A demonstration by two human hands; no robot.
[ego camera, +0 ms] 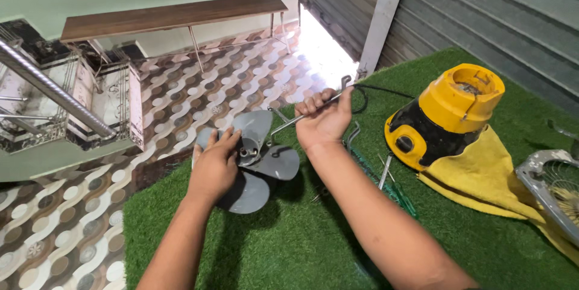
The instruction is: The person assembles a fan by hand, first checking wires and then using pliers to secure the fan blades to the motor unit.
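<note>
Near the middle of the frame, the left hand [214, 166] grips a grey plastic fan blade [256, 160] by its left side, fingers curled over the edge toward the hub. Just up and right of it, the right hand [324, 118] is closed in a fist round a slim metal spanner [301, 116] whose lower end reaches down to the blade's hub. Both are held above green artificial turf [289, 242]. A yellow-and-black mixer base [443, 118] stands at right on a yellow cloth [476, 175].

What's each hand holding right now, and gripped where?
Left hand holds the grey fan blade near its hub, fingers over one blade. Right hand grips a metal wrench at its upper shaft.
</note>
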